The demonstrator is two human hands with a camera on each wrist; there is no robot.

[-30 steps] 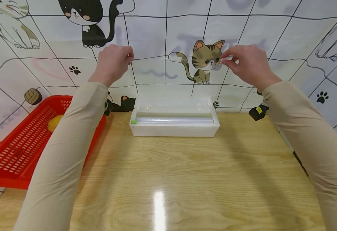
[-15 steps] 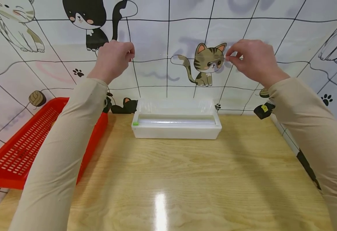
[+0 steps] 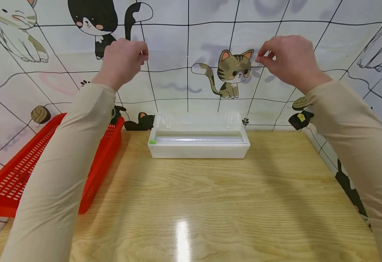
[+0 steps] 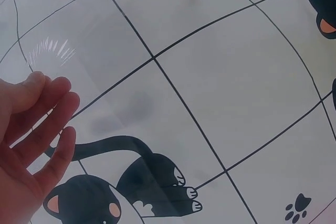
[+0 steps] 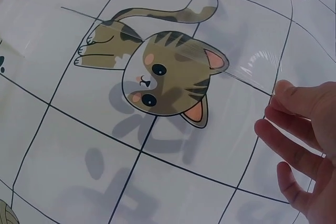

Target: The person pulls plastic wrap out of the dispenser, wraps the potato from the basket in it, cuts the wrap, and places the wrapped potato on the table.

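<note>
Both hands are raised in front of the printed wall, spread apart above a white cling film box [image 3: 198,151]. My left hand [image 3: 120,60] pinches one corner of clear cling film [image 4: 52,52] between thumb and forefinger, with bright creases fanning out at the fingertips. The opposite corner is pinched by my right hand [image 3: 290,60], and similar creases show in the right wrist view. Between the hands the film is nearly invisible; faint shiny folds rise behind the box. A film roll [image 3: 198,139] lies in the box's open slot, with a green slider [image 3: 152,141] at its left end.
A red perforated basket [image 3: 100,167] stands at the left on the wooden table [image 3: 210,203], partly covered by the left sleeve [image 3: 56,167]. A wall sheet with cat drawings [image 3: 233,72] closes off the back and sides.
Both hands have risen a little, the right one also shifting slightly right, with the film still pinched between them. The yellow thing in the basket is now hidden behind the left sleeve.
</note>
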